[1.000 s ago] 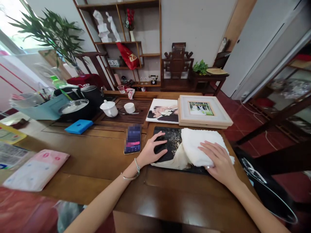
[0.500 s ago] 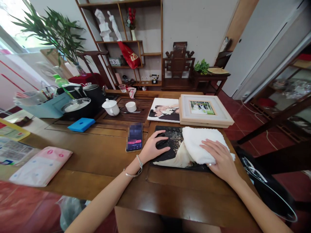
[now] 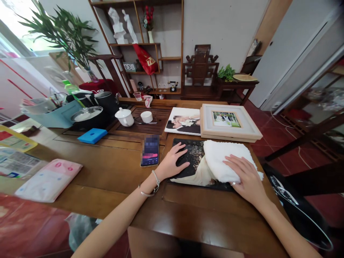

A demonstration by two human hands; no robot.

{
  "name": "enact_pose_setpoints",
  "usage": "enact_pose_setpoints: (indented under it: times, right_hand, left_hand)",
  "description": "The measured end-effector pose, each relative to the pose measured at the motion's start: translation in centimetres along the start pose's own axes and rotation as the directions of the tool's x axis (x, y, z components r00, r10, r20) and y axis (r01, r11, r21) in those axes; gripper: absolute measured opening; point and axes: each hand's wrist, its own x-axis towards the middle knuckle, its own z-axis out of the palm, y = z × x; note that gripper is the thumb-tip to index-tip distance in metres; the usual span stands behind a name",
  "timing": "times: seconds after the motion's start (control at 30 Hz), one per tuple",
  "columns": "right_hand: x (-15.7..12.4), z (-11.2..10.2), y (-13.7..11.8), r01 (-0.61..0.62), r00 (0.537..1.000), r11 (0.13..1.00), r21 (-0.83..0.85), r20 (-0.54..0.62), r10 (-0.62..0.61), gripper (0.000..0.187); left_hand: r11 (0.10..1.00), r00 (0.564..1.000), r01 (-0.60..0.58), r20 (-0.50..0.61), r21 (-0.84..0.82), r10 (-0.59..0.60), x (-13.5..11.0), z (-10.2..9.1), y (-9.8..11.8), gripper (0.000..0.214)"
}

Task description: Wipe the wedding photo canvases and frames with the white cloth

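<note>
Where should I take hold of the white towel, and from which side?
Probably best at the left edge of the white towel, coming from the left and slightly above. That edge lies uncovered on the dark picture and looks thick and rounded, so it should pinch easily; the right grip lies over the towel's right part.

The place is looking like a home sitting room: a lidded cup (image 3: 124,117) is standing on a slatted tea tray (image 3: 161,115), statuettes (image 3: 117,27) are adorning a far shelf unit (image 3: 170,58), a carved chair (image 3: 202,61) is standing right of it, and a leafy plant (image 3: 72,34) is spreading at the far left.
</note>
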Motion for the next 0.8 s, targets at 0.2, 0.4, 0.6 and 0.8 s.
enact_pose_setpoints:
  times: [0.2, 0.4, 0.6, 0.8]
  right_hand:
    - [-0.1, 0.1, -0.2, -0.024, 1.000, 1.000, 0.017, 0.011, 0.024, 0.060]
    - [0.0, -0.1, -0.4, -0.040, 0.999, 0.999, 0.025, 0.028, 0.039, 0.056]
    - [1.0, -0.4, -0.9, -0.067, 0.996, 0.996, -0.053, 0.054, 0.070, 0.037]
    - [4.0, 0.4, 1.0, -0.048, 0.983, 0.999, 0.011, 0.180, 0.045, 0.067]
  left_hand:
    - [0.998, 0.999, 0.040, 0.029, 0.045, -0.041, 0.3, 0.0, 0.3, 0.049]
    - [0.989, 0.995, 0.078, 0.050, 0.125, -0.085, 0.1, 0.1, 1.0, 0.047]
    - [0.995, 0.995, 0.092, 0.045, 0.049, -0.094, -0.1, 0.3, 0.6, 0.046]
    - [0.995, 0.994, 0.083, 0.063, 0.054, -0.086, 0.0, 0.1, 0.5, 0.056]
